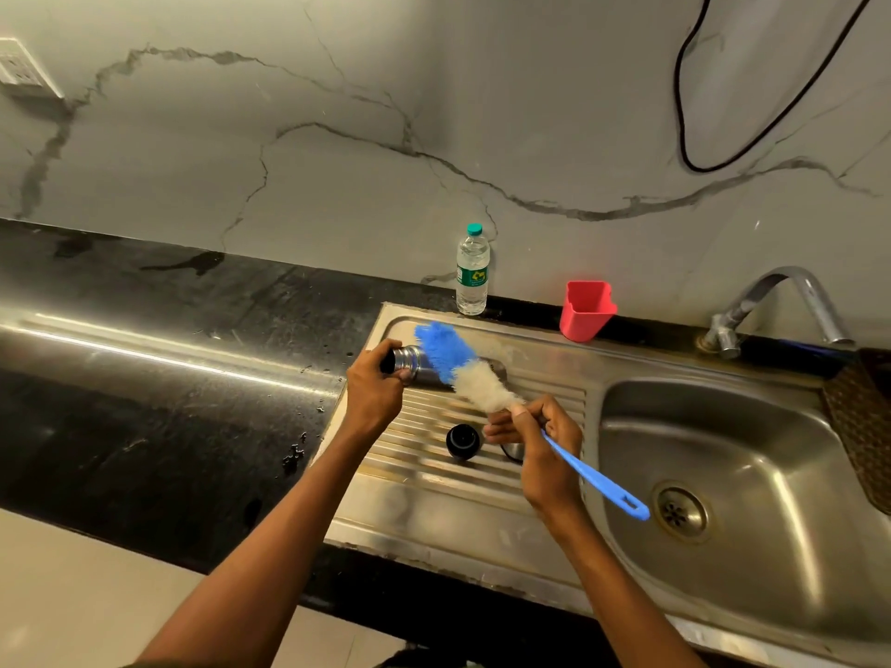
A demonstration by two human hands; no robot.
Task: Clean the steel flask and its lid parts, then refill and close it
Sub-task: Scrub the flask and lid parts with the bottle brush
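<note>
Countertop [144, 378]: we see a black surface at far left, wet in patches, with a bright reflected strip running toward the drainboard edge.
Left hand [373, 385]: we see it wrapped around the steel flask [410, 364], which lies tilted above the ribbed drainboard [434, 503], near the drainboard's left edge.
Bottle brush [463, 368]: its blue-and-white bristles cross in front of the flask body (hiding much of it).
Black lid part [464, 441]: it rests on the drainboard ribs between the two hands; a second part just to its right is mostly hidden by the right hand.
Right hand [535, 445]: we see it grasping the brush's blue handle just below the bristles.
Water bottle [472, 270]: upright at the wall, behind the flask.
Red cup [586, 311]: at the sink's back edge.
Sink basin [752, 445]: open room at right, tap [771, 306] above its far rim.
</note>
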